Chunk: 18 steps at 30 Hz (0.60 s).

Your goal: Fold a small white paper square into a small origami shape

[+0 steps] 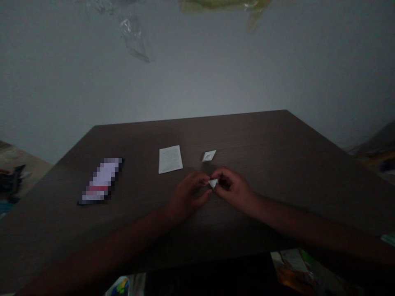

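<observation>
A small white folded paper piece (213,183), triangular on the side facing me, is held up between my two hands above the dark table. My left hand (189,195) pinches its left edge with thumb and fingers. On the other side, my right hand (233,187) grips the right edge, fingers curled. Just beyond my hands lies another folded paper piece (209,156), diamond-shaped. To its left is a flat, nearly square sheet of paper (170,159) with faint print on it.
A phone (103,179) with a blurred-out screen lies at the left on the brown table (253,139). The table's far edge stands near a pale wall (197,74). Clear plastic (134,37) hangs on the wall, and several items sit below the front edge.
</observation>
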Available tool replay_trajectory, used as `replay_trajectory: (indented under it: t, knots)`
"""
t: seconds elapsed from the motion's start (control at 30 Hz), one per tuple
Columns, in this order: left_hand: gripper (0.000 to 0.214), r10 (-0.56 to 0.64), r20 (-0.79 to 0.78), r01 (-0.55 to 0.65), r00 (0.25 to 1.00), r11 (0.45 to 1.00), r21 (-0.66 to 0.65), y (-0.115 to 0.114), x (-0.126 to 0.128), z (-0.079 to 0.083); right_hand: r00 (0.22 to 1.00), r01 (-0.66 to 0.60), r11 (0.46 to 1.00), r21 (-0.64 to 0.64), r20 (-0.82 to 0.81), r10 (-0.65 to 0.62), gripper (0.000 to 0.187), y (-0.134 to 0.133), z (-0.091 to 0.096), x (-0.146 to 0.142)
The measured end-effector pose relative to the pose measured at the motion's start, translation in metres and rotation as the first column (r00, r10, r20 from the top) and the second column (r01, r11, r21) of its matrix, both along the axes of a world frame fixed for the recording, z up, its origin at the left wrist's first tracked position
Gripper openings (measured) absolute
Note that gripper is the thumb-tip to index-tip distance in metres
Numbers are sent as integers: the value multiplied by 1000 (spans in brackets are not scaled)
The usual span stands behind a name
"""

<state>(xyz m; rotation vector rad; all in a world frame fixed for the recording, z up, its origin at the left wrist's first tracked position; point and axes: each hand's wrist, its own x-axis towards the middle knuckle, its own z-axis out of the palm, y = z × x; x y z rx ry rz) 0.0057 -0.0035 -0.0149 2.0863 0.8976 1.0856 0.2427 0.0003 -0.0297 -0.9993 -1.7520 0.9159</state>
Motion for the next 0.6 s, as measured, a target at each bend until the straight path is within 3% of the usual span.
replay_trajectory:
  t: [0.2, 0.47, 0.6]
  knots:
    - [28, -2, -67, 6, 998, 998, 60, -2, -1, 3, 999, -45, 997, -64, -29, 44, 5, 2, 4, 4]
    - [30, -81, -54, 88, 995, 988, 129, -4, -5, 7, 990, -90, 993, 71, 117, 81, 13, -2, 16, 9]
    - [23, -77, -21, 78, 997, 994, 72, -2, -4, 5, 984, -92, 988, 121, 165, 71, 10, -1, 18, 11]
